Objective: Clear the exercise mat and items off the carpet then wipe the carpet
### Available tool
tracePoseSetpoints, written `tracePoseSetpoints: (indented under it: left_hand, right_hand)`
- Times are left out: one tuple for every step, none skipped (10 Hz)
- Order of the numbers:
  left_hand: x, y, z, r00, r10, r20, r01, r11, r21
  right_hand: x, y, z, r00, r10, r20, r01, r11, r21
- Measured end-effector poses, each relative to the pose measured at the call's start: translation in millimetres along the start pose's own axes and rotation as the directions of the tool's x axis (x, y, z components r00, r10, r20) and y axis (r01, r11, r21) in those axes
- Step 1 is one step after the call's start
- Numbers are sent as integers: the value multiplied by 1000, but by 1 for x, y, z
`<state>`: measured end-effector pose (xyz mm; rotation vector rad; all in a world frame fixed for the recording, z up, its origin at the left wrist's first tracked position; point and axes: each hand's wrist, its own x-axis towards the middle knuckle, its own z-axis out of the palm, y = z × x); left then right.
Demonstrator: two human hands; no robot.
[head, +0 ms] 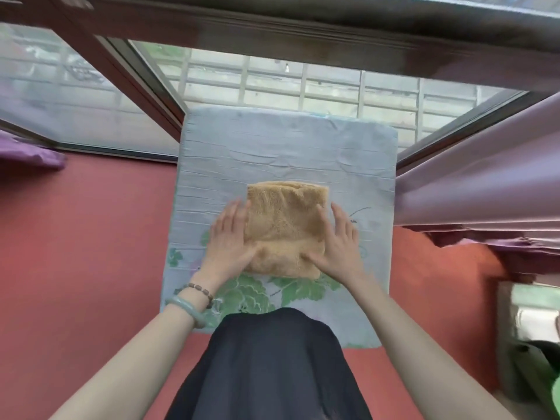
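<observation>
The folded tan cloth [285, 219] lay flat on the middle of a pale blue pad [272, 147]. It was nearly square, a little longer along the line running away from the person. Its far edge was a rounded fold facing the window [303, 83], and its near edge faced the person's knees. Its sides ran roughly parallel to the pad's sides. The pile looked thick and fluffy, with a soft crease crossing the near third.

The left hand [230, 237] rested against the cloth's left side with its fingers straight and together, pointing away from the person. Its thumb was spread inward over the cloth's near left corner. The right hand [336, 241] mirrored it on the right side, fingers straight and thumb laid over the near right corner. Neither hand curled round the cloth; both were flat and relaxed, touching it from the sides. Both forearms reached forward and converged slightly toward the cloth. The left wrist carried a pale green bangle [188, 310] and a bead bracelet [201, 291].

The pad had a green leaf print at its near end, and its long axis ran from the person toward the window. It lay on a red floor [91, 253]. A dark garment [272, 359] over the person's legs covered the pad's near edge. A mauve curtain [485, 177] hung at the right.
</observation>
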<state>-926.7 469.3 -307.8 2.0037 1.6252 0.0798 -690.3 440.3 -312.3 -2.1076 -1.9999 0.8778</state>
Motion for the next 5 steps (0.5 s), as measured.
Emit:
tracePoseSetpoints:
  left_hand:
    - [18, -21, -2, 953, 271, 133, -300, 899, 318]
    - [27, -33, -2, 932, 228, 280, -340, 817, 466]
    - [30, -28, -3, 922, 102, 374, -303, 793, 529]
    - [33, -14, -14, 908, 28, 419, -271, 801, 534]
    - [25, -5, -29, 888, -6, 460, -209, 885, 416]
  right_hand:
    - [5, 14, 0, 983, -161, 92, 175, 968, -181]
    - [12, 21, -2, 965, -161, 207, 219, 929, -298]
    - [18, 17, 2, 945, -77, 319, 191, 919, -345]
    - [23, 8, -6, 930, -21, 368, 152, 931, -333]
    - [14, 2, -27, 912, 25, 410, 97, 956, -276]
